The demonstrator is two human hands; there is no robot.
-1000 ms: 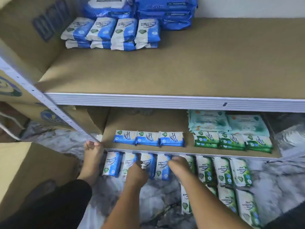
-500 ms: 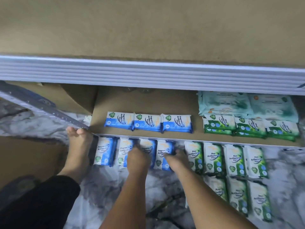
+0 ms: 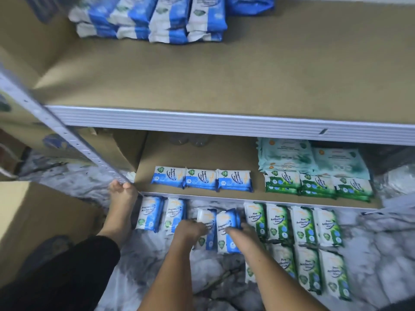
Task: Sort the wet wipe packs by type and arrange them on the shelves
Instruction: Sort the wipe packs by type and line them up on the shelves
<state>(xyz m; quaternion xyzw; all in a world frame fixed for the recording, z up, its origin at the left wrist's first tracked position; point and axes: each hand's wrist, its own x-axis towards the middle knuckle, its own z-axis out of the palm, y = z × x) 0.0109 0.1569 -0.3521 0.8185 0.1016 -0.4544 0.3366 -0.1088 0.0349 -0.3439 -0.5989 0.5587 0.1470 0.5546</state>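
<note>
Left hand (image 3: 190, 230) has fingers curled round third blue pack (image 3: 204, 217) in floor row. Right hand (image 3: 241, 230) grips fourth blue pack (image 3: 226, 234), touching third. Both packs on floor (image 3: 370, 243), just before bottom shelf (image 3: 202, 153) front edge. Three shelved blue packs (image 3: 201, 179) near shelf's left end. Shelved green packs (image 3: 317, 184) near right end.

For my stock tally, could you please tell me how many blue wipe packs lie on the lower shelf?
3, side by side near the front edge of the lower shelf: left pack, middle pack, right pack. The upper shelf may hide others behind.
</note>
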